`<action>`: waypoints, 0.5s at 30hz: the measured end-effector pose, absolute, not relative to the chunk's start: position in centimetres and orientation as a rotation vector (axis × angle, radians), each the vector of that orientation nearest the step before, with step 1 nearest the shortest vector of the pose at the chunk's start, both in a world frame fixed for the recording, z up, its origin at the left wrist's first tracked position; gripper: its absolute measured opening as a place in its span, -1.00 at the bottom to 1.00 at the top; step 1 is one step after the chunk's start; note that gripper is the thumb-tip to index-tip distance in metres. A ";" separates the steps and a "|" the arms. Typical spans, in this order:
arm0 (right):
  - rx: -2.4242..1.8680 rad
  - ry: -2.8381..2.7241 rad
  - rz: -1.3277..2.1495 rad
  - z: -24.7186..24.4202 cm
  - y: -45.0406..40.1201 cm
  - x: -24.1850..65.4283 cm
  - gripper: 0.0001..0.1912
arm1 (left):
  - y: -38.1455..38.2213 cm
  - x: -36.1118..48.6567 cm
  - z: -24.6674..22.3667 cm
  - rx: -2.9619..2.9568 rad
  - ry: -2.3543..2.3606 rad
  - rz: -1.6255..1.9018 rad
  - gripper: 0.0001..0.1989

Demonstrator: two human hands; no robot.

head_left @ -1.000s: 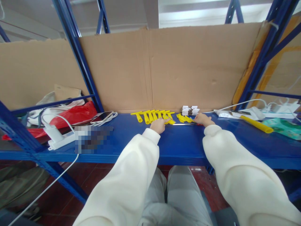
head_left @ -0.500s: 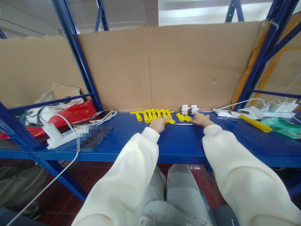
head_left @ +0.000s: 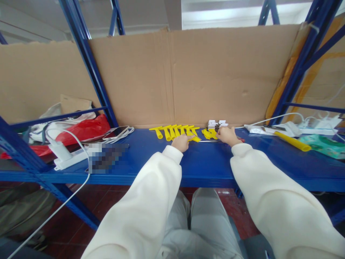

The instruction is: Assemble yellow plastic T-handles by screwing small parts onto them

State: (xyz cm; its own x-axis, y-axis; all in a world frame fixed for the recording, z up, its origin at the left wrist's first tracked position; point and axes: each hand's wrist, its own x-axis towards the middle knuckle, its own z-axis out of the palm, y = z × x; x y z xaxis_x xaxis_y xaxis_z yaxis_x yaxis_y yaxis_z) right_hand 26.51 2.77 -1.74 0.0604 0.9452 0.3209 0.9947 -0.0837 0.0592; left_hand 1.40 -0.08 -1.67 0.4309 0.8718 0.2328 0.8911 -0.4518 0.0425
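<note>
My left hand [head_left: 181, 143] rests on the shelf, its fingers closed at a yellow plastic piece [head_left: 195, 139] with a thin edge. Just behind it, several yellow T-shaped handles [head_left: 168, 133] lie in a row. My right hand [head_left: 226, 135] is closed, with its fingertips at a small pile of yellow pieces [head_left: 207, 134]; what they pinch, if anything, is hidden. Between the hands lies a thin metal rod [head_left: 207, 141]. Something red [head_left: 240, 139] shows beyond the right hand, possibly its handle. A stack of white parts [head_left: 217, 123] stands behind the right fingers.
A cardboard panel [head_left: 215, 75] closes off the back of the blue shelf [head_left: 151, 162]. On the right lie a yellow tube [head_left: 292, 141], a green packet [head_left: 323, 145] and a white power strip [head_left: 320, 126]. A phone [head_left: 115, 132], cables and another power strip [head_left: 71, 158] are on the left.
My right hand has shifted slightly left and up from the rod to the small yellow pieces, uncovering the red part behind it. My left hand has stayed in place.
</note>
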 end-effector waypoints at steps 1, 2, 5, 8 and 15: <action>-2.137 -2.016 -0.417 -1.8 2.7 26.3 -0.63 | -0.1 1.4 -1.7 -2.582 -1.596 -0.340 -0.42; -2.126 -2.037 -0.412 -1.8 2.7 26.1 -0.63 | -0.1 1.4 -1.7 -2.582 -1.595 -0.337 -0.41; -2.102 -2.091 -0.352 -1.8 2.6 25.9 -0.64 | 0.0 1.4 -1.7 -2.590 -1.587 -0.321 -0.42; -2.099 -2.094 -0.253 -2.0 2.8 26.2 -0.66 | 0.1 1.4 -1.7 -2.587 -1.584 -0.312 -0.42; -2.113 -1.932 -0.107 -2.6 3.8 28.0 -0.61 | -0.1 1.5 -1.6 -2.586 -1.567 -0.302 -0.42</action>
State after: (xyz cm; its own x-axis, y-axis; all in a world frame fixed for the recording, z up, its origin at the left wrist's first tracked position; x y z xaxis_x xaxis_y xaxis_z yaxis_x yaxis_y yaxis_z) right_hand 28.04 3.84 -2.56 0.1051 0.9656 0.2378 0.9859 -0.0699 -0.1517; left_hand 1.47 -0.05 -1.65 0.4499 0.8651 0.2217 0.8856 -0.4643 0.0148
